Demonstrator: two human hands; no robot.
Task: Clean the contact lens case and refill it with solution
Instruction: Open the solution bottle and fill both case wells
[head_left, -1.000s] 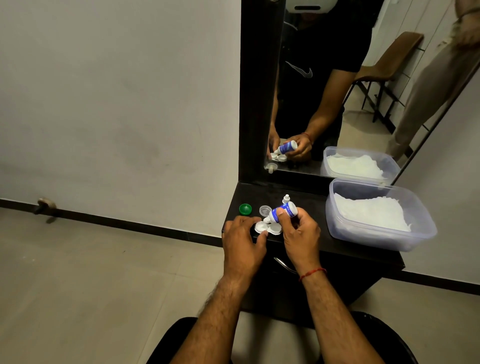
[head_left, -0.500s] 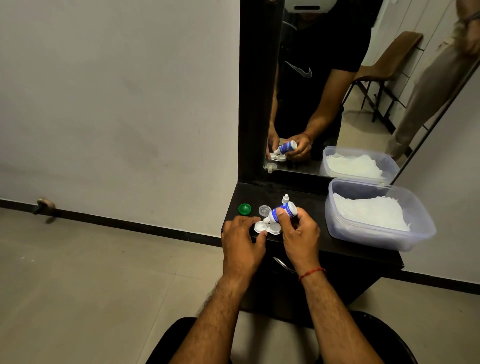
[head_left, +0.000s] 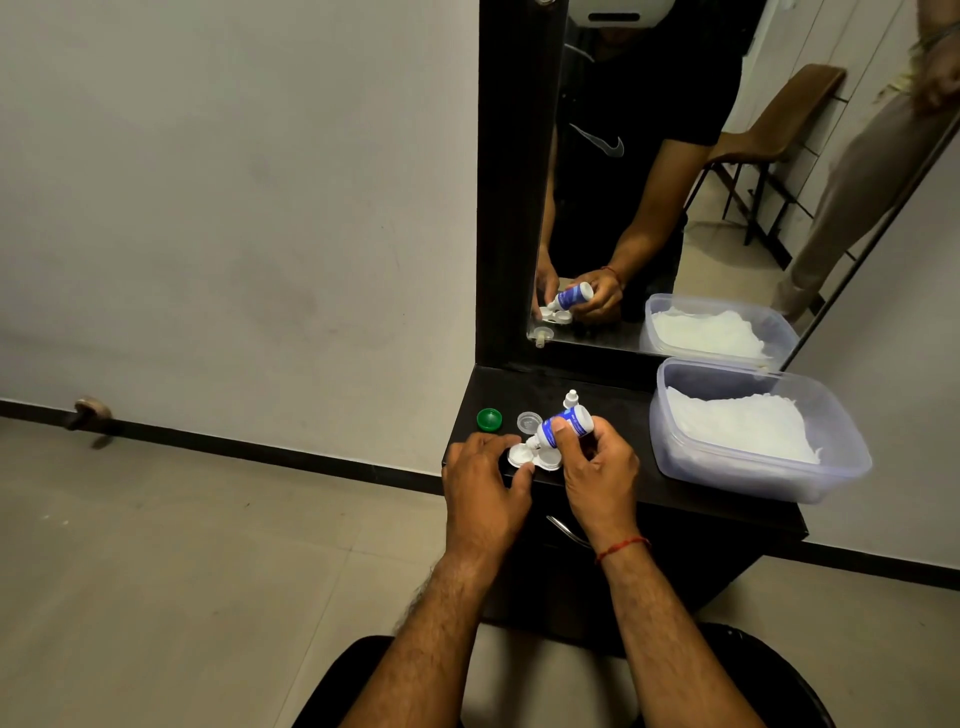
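A white contact lens case (head_left: 535, 458) lies open on the dark shelf (head_left: 623, 415), near its front edge. My left hand (head_left: 485, 491) pinches the case's left end between thumb and fingers. My right hand (head_left: 597, 475) grips a small blue-and-white solution bottle (head_left: 563, 426), tilted nozzle-down over the left well of the case. Behind the case lie a green cap (head_left: 489, 419), a clear cap (head_left: 529, 422) and the bottle's small white cap (head_left: 571, 399).
A clear plastic tub (head_left: 831, 467) holding white tissue stands on the right of the shelf. A mirror (head_left: 675, 171) rises behind it and reflects my hands, a chair and another person. A drawer handle (head_left: 566, 530) sits under the shelf.
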